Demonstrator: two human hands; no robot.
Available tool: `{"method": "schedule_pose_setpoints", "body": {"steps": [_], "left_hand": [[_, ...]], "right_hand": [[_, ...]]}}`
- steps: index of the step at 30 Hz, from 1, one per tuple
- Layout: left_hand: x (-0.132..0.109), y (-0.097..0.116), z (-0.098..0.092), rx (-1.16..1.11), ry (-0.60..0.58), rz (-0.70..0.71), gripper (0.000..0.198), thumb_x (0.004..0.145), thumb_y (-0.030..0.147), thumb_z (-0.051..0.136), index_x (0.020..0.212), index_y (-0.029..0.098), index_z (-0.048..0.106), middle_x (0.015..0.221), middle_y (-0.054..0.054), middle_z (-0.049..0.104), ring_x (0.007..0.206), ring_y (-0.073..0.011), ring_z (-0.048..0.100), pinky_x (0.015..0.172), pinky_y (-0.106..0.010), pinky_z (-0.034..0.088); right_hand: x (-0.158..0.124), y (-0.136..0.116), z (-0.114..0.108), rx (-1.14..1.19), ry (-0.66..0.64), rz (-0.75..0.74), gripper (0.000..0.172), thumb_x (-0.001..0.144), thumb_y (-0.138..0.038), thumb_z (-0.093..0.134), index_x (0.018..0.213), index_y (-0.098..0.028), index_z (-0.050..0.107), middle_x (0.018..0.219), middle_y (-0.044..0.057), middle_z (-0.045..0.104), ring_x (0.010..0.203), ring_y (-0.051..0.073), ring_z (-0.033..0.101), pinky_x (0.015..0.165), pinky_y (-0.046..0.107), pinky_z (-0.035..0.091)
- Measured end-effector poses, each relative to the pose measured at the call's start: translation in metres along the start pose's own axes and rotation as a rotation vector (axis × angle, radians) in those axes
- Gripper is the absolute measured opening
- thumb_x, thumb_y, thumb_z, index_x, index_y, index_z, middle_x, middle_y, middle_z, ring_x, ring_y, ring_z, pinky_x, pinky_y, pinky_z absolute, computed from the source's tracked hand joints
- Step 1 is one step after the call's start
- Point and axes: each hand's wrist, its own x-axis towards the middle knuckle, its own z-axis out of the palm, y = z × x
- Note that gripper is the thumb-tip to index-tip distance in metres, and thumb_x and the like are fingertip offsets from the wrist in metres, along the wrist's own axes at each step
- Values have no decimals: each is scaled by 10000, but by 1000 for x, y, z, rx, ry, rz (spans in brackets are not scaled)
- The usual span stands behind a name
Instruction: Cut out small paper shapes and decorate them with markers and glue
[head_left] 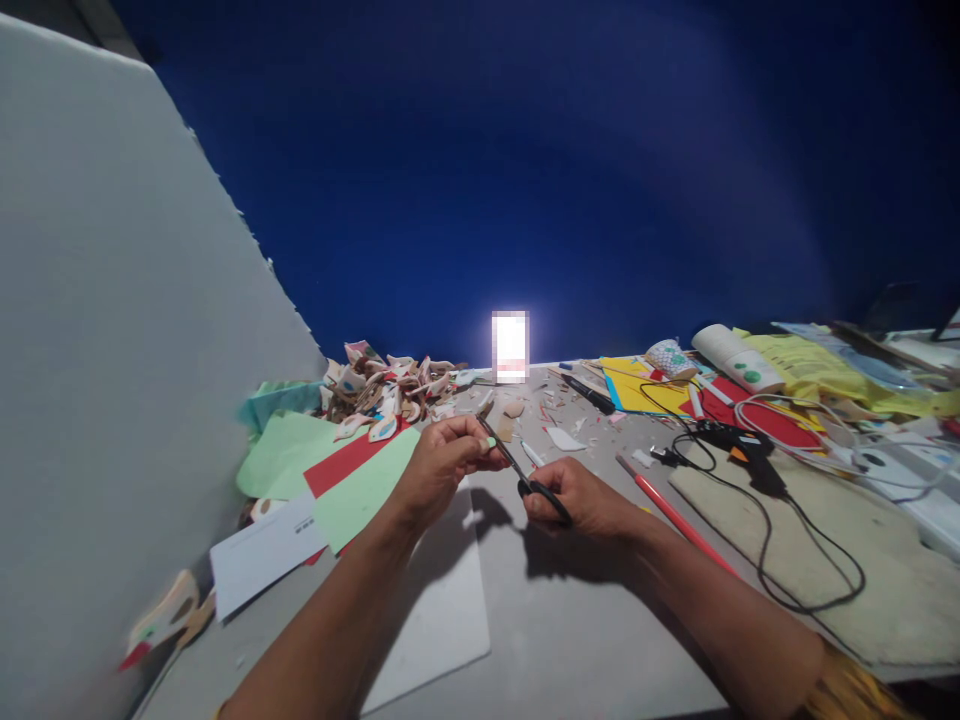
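Note:
My right hand [581,497] grips black-handled scissors [525,475], fingers through the loops, with the blades pointing up and left. My left hand [442,462] is pinched shut beside the blades, holding a small piece I cannot make out. Both hands hover over a grey table [570,620], just above a white sheet [442,610].
A pile of cut paper shapes [390,390] lies at the back left, with green [289,450] and red paper beside it. A black glue gun [731,442] with cable, a red stick [671,512], yellow paper [637,385] and paper cups [739,360] are on the right. A grey board [112,350] stands at left.

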Motion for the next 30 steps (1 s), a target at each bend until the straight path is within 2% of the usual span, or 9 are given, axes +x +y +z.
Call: {"method": "schedule_pose_setpoints", "body": {"steps": [4,10,13,17,20,22,26,30], "left_hand": [[0,0,0,19,2,-7,98,600,173,750,623,160,655,627,-49,740,624,-167,701,713,-317,569],[-1,-3,2,48,11,-33,109,624,192,760,645,157,660,639,-65,749,652,-178,715,734,-323,566],[-1,-3,3,54,2,-31,99,619,177,749,634,156,654,638,-62,746,655,-176,713,738,-323,566],[-1,-1,3,57,-6,-27,96,616,172,745,625,153,651,644,-67,748,645,-173,708,736,-322,565],[-1,-3,3,64,-1,-40,103,619,189,754,638,154,659,652,-75,754,659,-183,717,737,-326,563],[-1,-6,4,69,10,-54,113,615,205,762,638,154,663,649,-75,751,651,-179,712,732,-323,561],[2,-17,10,87,20,-111,136,586,228,774,626,148,672,625,-64,734,620,-165,691,694,-305,550],[2,-26,18,95,1,-173,146,564,238,775,629,140,689,636,-72,734,625,-169,689,660,-291,543]], "right_hand": [[-1,-2,2,14,8,3,260,764,-263,648,560,-177,513,509,-33,420,481,85,336,440,238,208],[2,-5,0,51,134,-50,285,759,-341,678,580,-181,523,546,-21,440,516,93,341,461,244,237],[2,-5,-1,51,70,-56,240,748,-334,667,608,-180,548,582,-7,480,544,107,396,478,246,266],[0,-4,1,68,17,-34,208,764,-305,649,629,-184,548,562,-28,455,522,101,387,480,245,255],[1,-4,2,118,111,-67,214,765,-333,682,653,-183,579,578,-25,482,533,106,404,498,251,284],[4,-5,2,185,232,-109,206,735,-355,749,735,-177,646,626,-16,536,564,115,433,521,257,312],[8,-6,2,300,442,-185,347,657,-363,865,906,-187,698,743,-6,618,643,133,495,588,270,373],[7,-7,1,338,445,-190,402,628,-393,892,903,-181,688,764,-2,631,667,143,530,635,289,411]]}}
